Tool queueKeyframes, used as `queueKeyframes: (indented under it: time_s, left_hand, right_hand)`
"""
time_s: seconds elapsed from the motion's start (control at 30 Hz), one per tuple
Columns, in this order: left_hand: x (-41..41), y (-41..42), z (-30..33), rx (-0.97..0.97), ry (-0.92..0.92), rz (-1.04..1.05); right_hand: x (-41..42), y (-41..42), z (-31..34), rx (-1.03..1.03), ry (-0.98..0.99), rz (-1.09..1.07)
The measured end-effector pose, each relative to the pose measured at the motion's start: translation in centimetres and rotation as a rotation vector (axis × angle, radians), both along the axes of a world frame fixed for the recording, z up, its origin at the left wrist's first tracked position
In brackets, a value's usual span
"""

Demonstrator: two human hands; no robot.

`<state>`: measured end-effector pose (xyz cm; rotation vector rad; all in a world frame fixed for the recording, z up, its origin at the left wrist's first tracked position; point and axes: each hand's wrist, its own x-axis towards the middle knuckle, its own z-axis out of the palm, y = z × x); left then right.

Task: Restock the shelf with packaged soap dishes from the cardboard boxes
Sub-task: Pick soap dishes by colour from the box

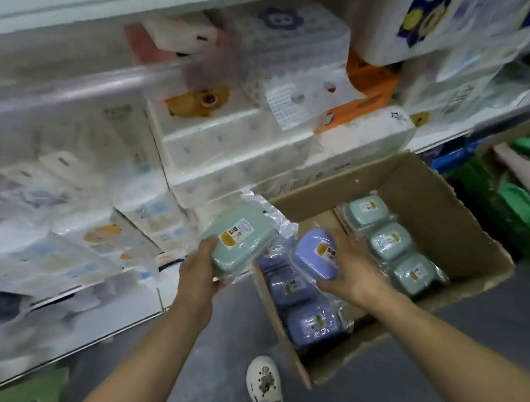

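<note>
A green soap dish (241, 242), sealed in clear wrap, is gripped at its lower end by the left hand (199, 271) just left of centre in the frame, fingers curled under the pack and thumb along its side. It is held clear of the cardboard box (434, 199), outside the box's left wall and tilted toward the shelf (121, 313) at the left, probably so that it can be carried across while the other hand fetches a second pack.

The right hand (355, 274) is lowered into the box at lower centre, and its fingers are closed around a purple soap dish (315, 255), raised a little above the purple packs (304, 309) lying beneath it. Along the box's right side a row of green packs (390, 242) is laid flat with labels upward, so colours appear to be kept sorted by column.

The shelf fills the left and top of the frame and is heavily blurred; white wrapped goods are stacked there, and no slot for soap dishes can be made out. A white clog (266, 382) is seen on the grey floor at bottom centre.
</note>
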<state>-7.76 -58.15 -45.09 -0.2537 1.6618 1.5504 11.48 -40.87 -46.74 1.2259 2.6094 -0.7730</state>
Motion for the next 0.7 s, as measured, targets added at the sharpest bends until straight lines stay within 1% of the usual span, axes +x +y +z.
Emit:
queueKeyframes:
  time_s: [0.23,0.3,0.47,0.57,0.63,0.7]
  left_hand:
    - [-1.2,2.2,-3.3,-0.032,0.023,-0.011]
    - [-1.3,2.4,-3.9,-0.034,0.022,0.004]
    - [-0.6,2.7,-4.4,-0.044,0.035,0.053]
    - [0.8,3.3,-3.6,-0.059,0.083,0.098]
    - [2.2,3.7,-3.1,-0.061,0.104,0.124]
    - [4.2,4.6,-2.0,-0.047,0.114,0.138]
  right_hand:
    - [-7.2,4.2,-8.0,0.077,-0.126,0.429]
    - [-8.5,4.5,-9.7,0.088,-0.130,0.472]
    - [-9.6,5.1,-13.2,0.001,-0.088,0.545]
    - [-9.4,6.0,-12.3,-0.043,-0.043,0.600]
    - [-8.6,7.1,-10.8,0.003,-0.078,0.640]
    - [-7.1,8.8,-9.6,0.040,-0.051,0.652]
